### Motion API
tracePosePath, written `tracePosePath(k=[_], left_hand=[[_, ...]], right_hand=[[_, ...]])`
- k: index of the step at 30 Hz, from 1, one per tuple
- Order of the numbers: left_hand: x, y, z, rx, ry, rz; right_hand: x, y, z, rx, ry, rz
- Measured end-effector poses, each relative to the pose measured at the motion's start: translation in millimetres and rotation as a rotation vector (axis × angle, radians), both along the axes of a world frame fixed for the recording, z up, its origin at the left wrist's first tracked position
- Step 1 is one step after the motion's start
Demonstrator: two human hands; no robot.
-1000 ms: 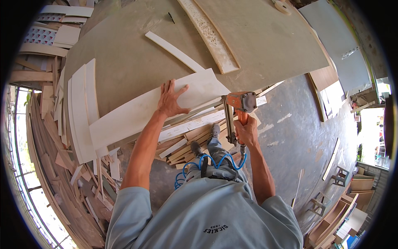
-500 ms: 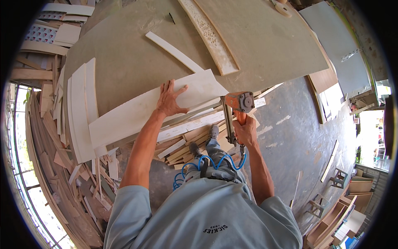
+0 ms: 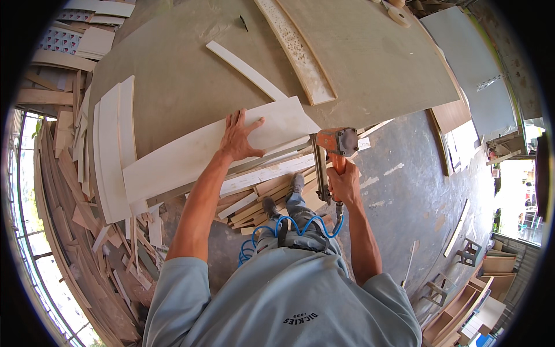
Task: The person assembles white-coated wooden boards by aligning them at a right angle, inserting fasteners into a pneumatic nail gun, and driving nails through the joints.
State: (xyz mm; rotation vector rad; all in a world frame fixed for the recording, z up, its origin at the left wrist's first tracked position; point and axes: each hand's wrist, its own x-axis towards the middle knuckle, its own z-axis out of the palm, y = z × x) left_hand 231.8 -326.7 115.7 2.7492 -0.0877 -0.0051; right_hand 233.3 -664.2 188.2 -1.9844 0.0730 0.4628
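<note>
A long white board (image 3: 191,147) lies along the near edge of the worktable, with a slim white edge showing beneath its right end. My left hand (image 3: 237,139) presses on its top with fingers spread, thumb toward the near edge. In my right hand (image 3: 345,179) is the handle of an orange pneumatic nail gun (image 3: 330,141), fingers wrapped round it. The gun's nose meets the board's right end; whether it touches is hard to tell. A coiled blue air hose (image 3: 306,222) runs from the handle's bottom across my waist.
On the brown worktable (image 3: 376,63) lie a narrow white strip (image 3: 245,69), a shallow wooden tray (image 3: 298,55) with small bits in it, and stacked white boards (image 3: 113,150) at left. Wood offcuts (image 3: 254,199) cover the floor around my feet. Small stools (image 3: 436,289) stand at right.
Hardly anything differs. The view has shifted slightly; both hands, the white board and the nail gun keep their places relative to one another.
</note>
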Motion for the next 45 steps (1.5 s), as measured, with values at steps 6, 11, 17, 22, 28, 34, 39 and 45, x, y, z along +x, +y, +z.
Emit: tracePosePath(k=[6,11,17,22,28,34,39,45], left_hand=[[0.4,-0.3,0.2,-0.002,0.012,0.010],[-0.3,0.8,-0.5,0.007,0.012,0.015],[1.5,1.2,-2.7,0.005,0.010,0.007],[1.4,0.8,0.5,0.012,0.011,0.012],[-1.8,-1.6,0.7,-0.016,0.022,0.021],[-0.9,-2.7,5.1,0.003,0.032,0.027],[-1.3,-1.4,0.5,-0.005,0.008,0.017],[-1.3,-1.5,1.2,-0.003,0.017,0.013]], right_hand=[[1.6,-0.8,-1.2,-0.010,-0.011,0.011],[1.0,2.1,5.1,0.013,0.042,-0.028],[3.6,1.8,9.3,0.004,0.044,-0.004],[4.4,0.7,3.5,-0.029,-0.018,0.044],[3.3,-3.2,2.4,0.034,0.033,-0.010],[8.4,-4.9,9.2,0.002,0.013,0.002],[5.9,0.7,16.3,0.014,0.001,0.001],[8.0,-1.7,11.7,0.013,0.014,0.024]])
